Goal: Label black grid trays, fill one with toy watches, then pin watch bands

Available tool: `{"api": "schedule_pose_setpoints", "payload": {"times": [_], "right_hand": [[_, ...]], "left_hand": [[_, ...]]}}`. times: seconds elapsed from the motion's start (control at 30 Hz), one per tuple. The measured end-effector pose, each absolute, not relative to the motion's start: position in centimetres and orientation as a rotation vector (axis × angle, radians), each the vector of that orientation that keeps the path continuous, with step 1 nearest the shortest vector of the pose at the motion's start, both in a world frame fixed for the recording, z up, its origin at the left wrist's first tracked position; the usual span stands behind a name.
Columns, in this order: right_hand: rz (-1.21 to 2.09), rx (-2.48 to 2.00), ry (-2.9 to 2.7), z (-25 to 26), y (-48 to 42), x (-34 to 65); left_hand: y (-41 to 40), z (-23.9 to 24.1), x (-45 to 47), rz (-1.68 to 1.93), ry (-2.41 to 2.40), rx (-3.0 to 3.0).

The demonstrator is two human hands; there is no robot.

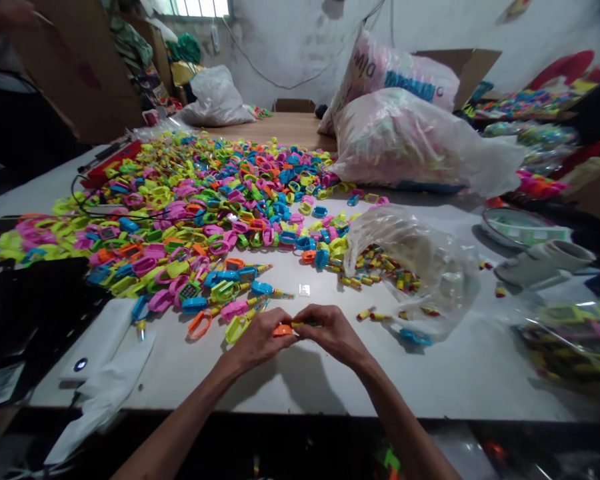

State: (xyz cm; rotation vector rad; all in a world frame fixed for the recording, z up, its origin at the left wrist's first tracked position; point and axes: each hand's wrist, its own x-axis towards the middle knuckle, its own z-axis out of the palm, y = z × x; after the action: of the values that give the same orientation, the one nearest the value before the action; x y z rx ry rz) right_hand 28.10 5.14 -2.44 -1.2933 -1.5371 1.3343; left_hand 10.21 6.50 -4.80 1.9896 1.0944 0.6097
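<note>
My left hand (266, 335) is closed around an orange plastic toy watch (282, 330) above the near edge of the table. Fingertips of my right hand (331, 331) pinch a small yellow-and-red roll (298, 325) against the watch's right end. How far the roll reaches into the watch is hidden by my fingers. Just left of my hands lie several toy watches with rolls sticking out, among them a blue one (263, 288) and a pink one (234, 309). A small clear square piece (305, 290) rests on the table beyond my fingers.
A big heap of bright toy watches (230, 200) covers the table's left and middle. At right, an open clear bag (445, 287) spills yellow-and-red rolls (380, 263). A white power bank (97, 343) lies left; full plastic bags (405, 143) stand behind. Another person (23, 113) is at far left.
</note>
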Motion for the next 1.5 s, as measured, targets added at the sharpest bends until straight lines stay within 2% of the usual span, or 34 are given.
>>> {"api": "schedule_pose_setpoints", "payload": {"times": [0.17,0.57,0.63,0.7,0.83,0.93,1.03,1.2,1.5], "right_hand": [[1.425,-1.302,-1.49,-2.1,5.1,28.1],[1.956,-1.054,-1.394,-3.1,5.1,27.5],[1.874,-1.044,-1.443,-3.5,5.4,27.2],[1.638,-1.133,-1.508,-3.8,6.2,27.8],[0.814,-1.718,-1.62,-4.6,8.5,32.0],[0.411,-2.068,-1.743,-5.2,10.1,34.7],[0.351,-2.087,-1.803,-5.1,12.1,34.7],[0.311,-2.184,-1.823,-5.0,15.4,32.7],[0.417,-2.129,-1.826,-6.2,14.2,33.9]], "left_hand": [[6.5,-5.0,10.1,0.551,1.08,2.0],[6.0,-4.0,8.4,0.335,0.914,1.766],[6.4,-3.8,7.8,0.308,0.977,1.861],[7.4,-3.2,6.7,0.294,1.161,2.062],[11.1,-2.0,5.3,0.44,1.61,2.472],[14.6,-1.9,8.0,0.604,1.582,2.534],[17.8,-3.0,13.6,0.574,1.437,2.358],[20.7,-5.6,19.9,0.648,1.486,2.199],[17.8,-5.5,15.0,0.993,1.38,1.806]]}}
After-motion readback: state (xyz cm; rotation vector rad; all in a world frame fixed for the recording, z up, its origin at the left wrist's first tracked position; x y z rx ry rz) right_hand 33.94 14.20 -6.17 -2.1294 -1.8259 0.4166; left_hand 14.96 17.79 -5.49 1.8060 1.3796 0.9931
